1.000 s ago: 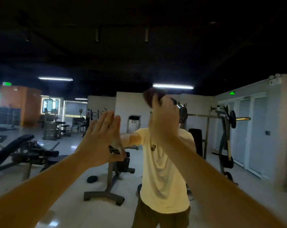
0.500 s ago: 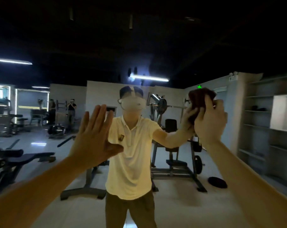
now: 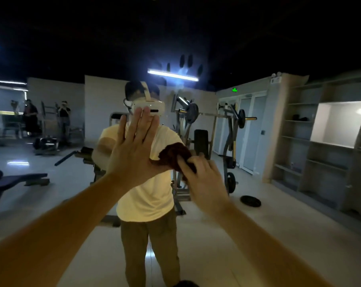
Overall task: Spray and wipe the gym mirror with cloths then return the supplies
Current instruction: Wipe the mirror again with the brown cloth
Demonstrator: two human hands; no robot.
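Left hand point(image 3: 132, 156) is raised flat, palm toward the smooth glass of the gym mirror point(image 3: 279, 214), with its fingers straight, slightly spread and pointing up. It holds nothing, and whether the palm touches the glass cannot be told. Right hand point(image 3: 204, 181) grips a dark reddish-brown cloth point(image 3: 175, 154), soft and nubbly, with curled fingers over its lower right part. The cloth sits at chest height, just right of the left thumb. It is bunched into a rounded lump, and a small tail points left toward the base of that thumb. The glass reflects a person in a pale yellow shirt point(image 3: 152, 195), a steel plate-loaded machine point(image 3: 229, 129) and pale open shelves point(image 3: 295, 146).
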